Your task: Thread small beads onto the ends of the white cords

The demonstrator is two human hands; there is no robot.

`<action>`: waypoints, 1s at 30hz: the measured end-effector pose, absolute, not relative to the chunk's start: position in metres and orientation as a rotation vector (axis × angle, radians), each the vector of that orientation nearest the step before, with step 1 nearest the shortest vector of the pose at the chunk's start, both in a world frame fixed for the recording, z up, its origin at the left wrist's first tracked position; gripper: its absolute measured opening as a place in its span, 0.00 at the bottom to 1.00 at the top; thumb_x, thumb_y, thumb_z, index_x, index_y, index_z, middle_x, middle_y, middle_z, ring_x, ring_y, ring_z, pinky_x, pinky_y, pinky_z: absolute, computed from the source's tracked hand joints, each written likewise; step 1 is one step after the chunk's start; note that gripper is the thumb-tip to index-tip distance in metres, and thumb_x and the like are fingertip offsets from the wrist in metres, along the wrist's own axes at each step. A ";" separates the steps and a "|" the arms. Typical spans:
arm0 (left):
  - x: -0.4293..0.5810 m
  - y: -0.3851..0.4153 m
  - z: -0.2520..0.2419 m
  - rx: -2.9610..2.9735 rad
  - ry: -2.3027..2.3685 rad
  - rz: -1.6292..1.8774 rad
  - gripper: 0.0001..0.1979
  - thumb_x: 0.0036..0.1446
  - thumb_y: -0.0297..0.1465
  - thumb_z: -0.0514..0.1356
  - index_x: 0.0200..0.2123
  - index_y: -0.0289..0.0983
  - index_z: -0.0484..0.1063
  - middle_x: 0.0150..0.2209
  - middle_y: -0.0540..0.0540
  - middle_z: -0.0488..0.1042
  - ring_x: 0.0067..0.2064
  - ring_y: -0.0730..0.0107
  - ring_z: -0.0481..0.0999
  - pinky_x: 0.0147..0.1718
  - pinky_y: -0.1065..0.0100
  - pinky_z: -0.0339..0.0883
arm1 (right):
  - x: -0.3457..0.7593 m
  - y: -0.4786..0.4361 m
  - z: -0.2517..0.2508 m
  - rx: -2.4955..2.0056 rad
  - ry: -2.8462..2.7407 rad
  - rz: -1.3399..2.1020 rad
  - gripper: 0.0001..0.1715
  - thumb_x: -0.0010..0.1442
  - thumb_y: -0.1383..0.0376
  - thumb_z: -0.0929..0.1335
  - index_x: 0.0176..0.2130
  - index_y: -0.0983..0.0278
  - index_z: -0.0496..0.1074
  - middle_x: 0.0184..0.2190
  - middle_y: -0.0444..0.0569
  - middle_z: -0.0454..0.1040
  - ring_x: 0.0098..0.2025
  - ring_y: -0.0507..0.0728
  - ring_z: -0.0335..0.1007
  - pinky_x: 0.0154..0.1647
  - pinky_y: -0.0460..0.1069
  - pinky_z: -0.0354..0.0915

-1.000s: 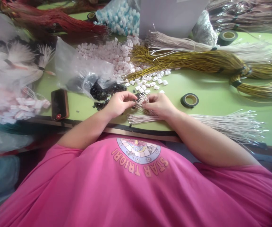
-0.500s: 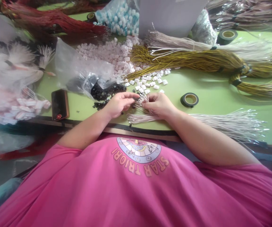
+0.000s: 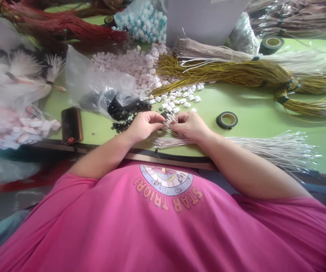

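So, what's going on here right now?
A person's right hand grips a bunch of white wires, their ends fanned out toward the left hand. The left hand's fingertips are at those ends; whether they pinch anything is too small to tell. A second white bundle lies on the table under the right forearm. Black pieces and white pieces lie loose beyond the hands, and a tape roll sits to the right.

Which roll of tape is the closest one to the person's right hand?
The front roll, lying to the right of the right hand. The back-left roll, by the red strands, and the back-right roll, by the clear bag, are both much farther away.
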State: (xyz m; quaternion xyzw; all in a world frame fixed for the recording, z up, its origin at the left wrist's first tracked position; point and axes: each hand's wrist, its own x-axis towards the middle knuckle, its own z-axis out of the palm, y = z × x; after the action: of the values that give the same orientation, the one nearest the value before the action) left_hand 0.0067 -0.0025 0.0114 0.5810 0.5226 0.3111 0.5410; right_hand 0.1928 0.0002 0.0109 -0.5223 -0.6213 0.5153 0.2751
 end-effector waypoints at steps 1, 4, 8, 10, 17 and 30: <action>0.007 -0.003 0.012 1.358 1.236 0.737 0.13 0.42 0.31 0.67 0.33 0.32 0.74 0.33 0.45 0.77 0.32 0.72 0.75 0.33 0.68 0.69 | 0.193 0.000 0.011 -1.414 -1.683 1.369 0.11 0.44 0.62 0.69 0.25 0.69 0.70 0.18 0.42 0.64 0.22 0.47 0.57 0.24 0.45 0.53; 0.008 -0.003 0.013 1.308 1.234 0.732 0.13 0.43 0.30 0.67 0.34 0.32 0.75 0.32 0.45 0.77 0.31 0.72 0.75 0.32 0.69 0.70 | 0.192 -0.001 0.012 -1.426 -1.733 1.325 0.10 0.44 0.62 0.68 0.23 0.69 0.70 0.18 0.42 0.63 0.22 0.47 0.56 0.24 0.45 0.52; 0.008 -0.003 0.012 1.297 1.215 0.752 0.12 0.43 0.30 0.67 0.34 0.33 0.75 0.32 0.46 0.77 0.30 0.73 0.75 0.32 0.69 0.70 | 0.192 -0.001 0.012 -1.423 -1.773 1.286 0.08 0.44 0.64 0.67 0.22 0.68 0.69 0.17 0.42 0.63 0.23 0.48 0.56 0.24 0.45 0.52; 0.008 -0.003 0.012 1.308 1.210 0.760 0.12 0.43 0.31 0.67 0.34 0.33 0.75 0.32 0.45 0.77 0.30 0.73 0.75 0.32 0.69 0.71 | 0.192 0.000 0.012 -1.423 -1.773 1.290 0.06 0.44 0.65 0.67 0.22 0.68 0.69 0.17 0.41 0.63 0.23 0.48 0.56 0.24 0.45 0.53; 0.009 -0.004 0.009 1.329 1.239 0.769 0.12 0.41 0.29 0.67 0.33 0.33 0.77 0.32 0.45 0.78 0.31 0.73 0.75 0.33 0.68 0.71 | 0.193 0.000 0.012 -1.419 -1.760 1.312 0.05 0.44 0.67 0.66 0.22 0.68 0.69 0.18 0.42 0.64 0.23 0.48 0.57 0.26 0.45 0.54; 0.014 -0.004 0.008 1.437 1.259 0.745 0.12 0.41 0.30 0.68 0.33 0.32 0.77 0.32 0.44 0.78 0.32 0.70 0.76 0.34 0.67 0.70 | 0.191 -0.001 0.009 -1.382 -1.822 1.272 0.08 0.45 0.65 0.67 0.20 0.67 0.66 0.16 0.40 0.60 0.22 0.47 0.53 0.24 0.45 0.50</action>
State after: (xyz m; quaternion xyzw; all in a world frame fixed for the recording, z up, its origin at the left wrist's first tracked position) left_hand 0.0143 -0.0043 0.0077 0.5992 0.5248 0.3105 0.5188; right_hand 0.1910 -0.0010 0.0094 -0.5100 -0.6725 0.4696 0.2592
